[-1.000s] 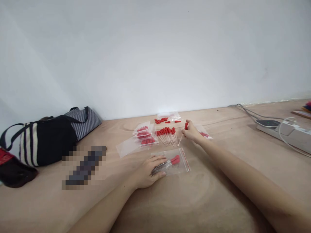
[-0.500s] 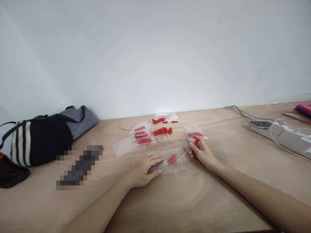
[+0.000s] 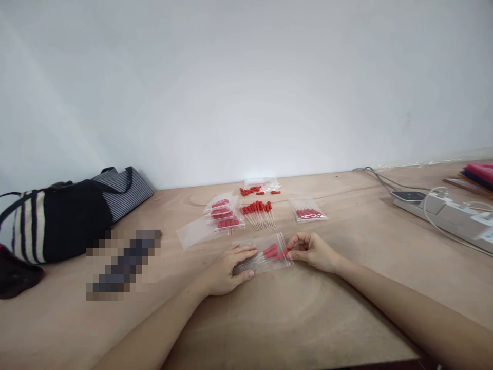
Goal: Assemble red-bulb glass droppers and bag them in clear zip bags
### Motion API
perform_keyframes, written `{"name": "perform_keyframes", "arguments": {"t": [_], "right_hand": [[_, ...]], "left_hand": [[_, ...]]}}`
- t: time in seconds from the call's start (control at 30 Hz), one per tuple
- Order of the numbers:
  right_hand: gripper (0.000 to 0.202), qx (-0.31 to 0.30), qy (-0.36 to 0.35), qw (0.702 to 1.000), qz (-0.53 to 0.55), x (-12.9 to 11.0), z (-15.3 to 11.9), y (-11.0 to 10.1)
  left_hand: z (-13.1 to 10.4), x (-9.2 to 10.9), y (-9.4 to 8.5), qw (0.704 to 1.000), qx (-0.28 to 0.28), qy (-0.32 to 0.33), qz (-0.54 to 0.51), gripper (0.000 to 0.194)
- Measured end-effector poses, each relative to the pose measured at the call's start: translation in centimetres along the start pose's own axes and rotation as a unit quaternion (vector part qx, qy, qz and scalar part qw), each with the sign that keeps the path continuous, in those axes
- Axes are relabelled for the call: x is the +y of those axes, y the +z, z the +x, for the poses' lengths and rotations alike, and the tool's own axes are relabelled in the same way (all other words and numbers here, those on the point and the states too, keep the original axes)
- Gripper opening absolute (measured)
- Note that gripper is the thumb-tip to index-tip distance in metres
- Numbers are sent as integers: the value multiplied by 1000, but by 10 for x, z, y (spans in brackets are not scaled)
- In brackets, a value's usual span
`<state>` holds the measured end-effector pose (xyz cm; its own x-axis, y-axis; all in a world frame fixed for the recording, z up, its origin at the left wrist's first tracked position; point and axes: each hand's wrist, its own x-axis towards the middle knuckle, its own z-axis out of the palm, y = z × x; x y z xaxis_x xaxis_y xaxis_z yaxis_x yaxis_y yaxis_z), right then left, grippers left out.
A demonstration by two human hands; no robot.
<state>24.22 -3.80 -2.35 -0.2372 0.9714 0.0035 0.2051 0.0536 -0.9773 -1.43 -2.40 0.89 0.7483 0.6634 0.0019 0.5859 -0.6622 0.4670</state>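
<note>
A clear zip bag (image 3: pixel 259 264) lies on the wooden table, holding glass droppers with red rubber bulbs (image 3: pixel 270 251). My left hand (image 3: pixel 227 267) rests flat across the bag's closed end, fingers spread and partly covering the glass tubes. At the bag's mouth, by its red zip strip, my right hand (image 3: pixel 314 252) pinches another dropper (image 3: pixel 284 254) by its red bulb; its tube is inside the bag. Beyond the bag, a row of droppers (image 3: pixel 260 213) lies side by side. Right of that row is a filled bag of droppers (image 3: pixel 308 210).
Left of the row are overlapping filled bags (image 3: pixel 221 213) and a flat bag (image 3: pixel 194 234). Loose red bulbs (image 3: pixel 250 191) lie near the wall. A power strip (image 3: pixel 454 213) with cables stands at right, a black striped bag (image 3: pixel 73 221) at left, near a blurred dark object (image 3: pixel 125 264).
My right hand has moved left and nearer to me, bringing its dropper from outside the bag in through the mouth. My left hand has stayed on the bag.
</note>
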Motion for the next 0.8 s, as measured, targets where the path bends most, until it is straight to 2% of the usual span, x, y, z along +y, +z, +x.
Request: {"name": "perform_keyframes", "arguments": {"t": [0.1,0.17,0.27,0.43,0.5,0.57,0.63,0.67,0.7,0.73,0.8], "right_hand": [[27,-59,-16,998,16,0,2,2],[27,-77,-23,997,20,0,5,4],[25,-63,-28,998,6,2,13,7],[26,0,-32,999,-21,5,20,11],[28,-27,-21,999,-20,3,22,7],[28,-92,22,995,-25,-2,27,-1],[25,-104,67,990,-61,-8,37,-10],[20,-65,77,991,-92,-11,46,-14],[16,17,77,989,-125,-14,55,-17],[12,74,76,984,-141,-16,66,-19],[8,146,77,973,-163,-17,90,-20]], "left_hand": [[0,1,0,1000,0,-5,5,45],[0,1,0,1000,3,-6,4,46],[0,1,0,1000,6,-5,1,45],[1,1,0,1000,16,5,-5,44],[1,1,0,1000,21,9,-8,44],[1,2,0,1000,22,10,-8,44],[0,2,-1,1000,20,10,-4,44],[0,2,-1,1000,19,9,-1,44],[0,2,-1,1000,17,7,1,44],[0,2,-1,1000,15,5,2,45],[0,2,-1,1000,16,6,0,45]]}}
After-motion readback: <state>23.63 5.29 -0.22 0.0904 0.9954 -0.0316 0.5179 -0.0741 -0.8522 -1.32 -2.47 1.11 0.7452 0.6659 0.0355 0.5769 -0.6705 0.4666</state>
